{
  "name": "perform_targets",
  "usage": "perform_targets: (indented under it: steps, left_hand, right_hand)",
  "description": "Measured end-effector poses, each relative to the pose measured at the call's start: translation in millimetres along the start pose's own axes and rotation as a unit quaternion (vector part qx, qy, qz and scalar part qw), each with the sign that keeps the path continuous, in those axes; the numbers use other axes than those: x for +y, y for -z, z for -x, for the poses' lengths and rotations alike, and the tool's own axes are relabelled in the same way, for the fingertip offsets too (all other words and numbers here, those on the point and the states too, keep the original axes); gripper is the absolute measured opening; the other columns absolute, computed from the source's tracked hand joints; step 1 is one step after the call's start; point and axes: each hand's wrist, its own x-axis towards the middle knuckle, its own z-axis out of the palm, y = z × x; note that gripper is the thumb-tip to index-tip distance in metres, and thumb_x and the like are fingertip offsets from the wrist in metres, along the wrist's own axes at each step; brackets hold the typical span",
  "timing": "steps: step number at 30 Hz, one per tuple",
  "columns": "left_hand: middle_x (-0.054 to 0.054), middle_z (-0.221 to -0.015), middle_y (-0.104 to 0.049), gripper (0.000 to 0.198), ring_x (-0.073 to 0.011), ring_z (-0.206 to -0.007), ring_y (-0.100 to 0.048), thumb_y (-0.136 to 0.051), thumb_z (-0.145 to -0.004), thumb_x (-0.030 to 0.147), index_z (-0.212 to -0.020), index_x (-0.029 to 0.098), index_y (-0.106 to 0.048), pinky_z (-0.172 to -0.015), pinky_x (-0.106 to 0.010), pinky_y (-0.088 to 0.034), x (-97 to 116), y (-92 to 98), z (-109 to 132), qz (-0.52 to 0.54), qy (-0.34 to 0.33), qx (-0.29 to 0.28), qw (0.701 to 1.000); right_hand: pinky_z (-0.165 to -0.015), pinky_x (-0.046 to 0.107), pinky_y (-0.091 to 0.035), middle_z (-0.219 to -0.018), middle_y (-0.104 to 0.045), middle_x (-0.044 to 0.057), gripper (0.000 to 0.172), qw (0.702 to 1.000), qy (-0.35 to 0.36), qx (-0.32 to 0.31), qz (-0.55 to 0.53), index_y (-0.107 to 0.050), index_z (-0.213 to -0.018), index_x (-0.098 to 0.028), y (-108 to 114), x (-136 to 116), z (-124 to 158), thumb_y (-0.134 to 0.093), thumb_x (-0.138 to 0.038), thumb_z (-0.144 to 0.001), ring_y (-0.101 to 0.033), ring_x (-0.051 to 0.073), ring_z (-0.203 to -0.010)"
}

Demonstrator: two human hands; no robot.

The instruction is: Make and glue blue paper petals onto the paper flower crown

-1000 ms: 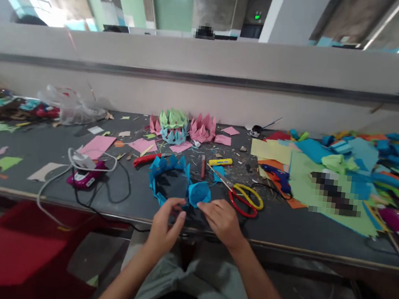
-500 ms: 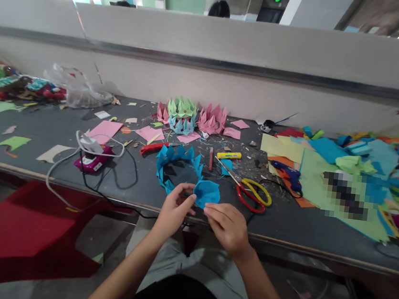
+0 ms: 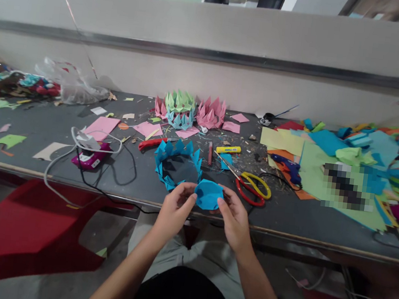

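Observation:
A small piece of blue paper with clipped corners and creases is held up between my two hands at the table's front edge. My left hand pinches its left side, thumb in front. On its right side, my right hand grips it between thumb and fingers. Just behind my left hand stands a ring-shaped blue paper crown with pointed tips, its near edge partly hidden by the hand. Scissors with red and yellow handles lie beside my right hand.
Behind lie a yellow glue stick, a red-handled tool and several finished paper crowns. A purple power strip with looping cables sits left. Rightward are a blue glue gun and heaped coloured paper. A red chair stands front left.
My right hand has shifted from the paper's lower edge to its right side, and now both hands hold it by opposite sides. The view has tipped slightly downward.

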Motion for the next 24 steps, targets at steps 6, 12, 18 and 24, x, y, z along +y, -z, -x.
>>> perform_targets:
  steps: [6, 12, 18, 24]
  left_hand:
    - [-0.005, -0.091, -0.064, 0.015, -0.0185, -0.085, -0.058, -0.049, -0.084, 0.015, -0.084, 0.019, -0.063, -0.076, -0.032, -0.043, 9.4, -1.1, 2.8, -0.348, -0.243, 0.07, 0.903]
    - [-0.004, -0.094, -0.069, 0.011, -0.0221, -0.085, -0.059, -0.057, -0.083, 0.023, -0.089, 0.02, -0.065, -0.078, -0.038, -0.037, 24.8, -13.4, 3.7, -0.48, -0.186, 0.02, 0.857]
    - [-0.002, -0.098, -0.069, 0.012, -0.0233, -0.093, -0.057, -0.056, -0.084, 0.026, -0.088, 0.024, -0.067, -0.097, -0.048, -0.024, 19.1, -19.6, 4.6, -0.45, -0.115, 0.032, 0.885]
    - [-0.001, -0.099, -0.067, 0.009, -0.0227, -0.097, -0.055, -0.057, -0.082, 0.022, -0.085, 0.025, -0.066, -0.1, -0.05, -0.021, 7.4, -20.7, 1.8, -0.353, -0.066, 0.028, 0.933]
  right_hand:
    - [-0.068, 0.03, -0.056, -0.099, -0.068, 0.009, 0.037, 1.0, -0.014, 0.027, -0.007, -0.056, -0.109, -0.018, -4.5, -0.4, 4.3, -0.06, -0.039, -0.079, -0.066, 0.019, -0.082]
    - [-0.076, 0.03, -0.053, -0.101, -0.067, 0.007, 0.034, 0.999, -0.007, 0.032, 0.009, -0.055, -0.111, -0.019, -13.1, 1.5, 10.8, -0.058, -0.037, -0.082, -0.064, 0.018, -0.089]
    - [-0.082, 0.031, -0.051, -0.107, -0.065, 0.007, 0.033, 0.999, -0.005, 0.05, -0.001, -0.055, -0.111, -0.02, -19.7, 7.3, 15.5, -0.057, -0.037, -0.082, -0.062, 0.018, -0.094]
    - [-0.082, 0.031, -0.051, -0.108, -0.064, 0.007, 0.032, 0.999, -0.012, 0.041, -0.032, -0.055, -0.111, -0.021, -18.8, 11.5, 18.9, -0.058, -0.034, -0.082, -0.062, 0.018, -0.096]
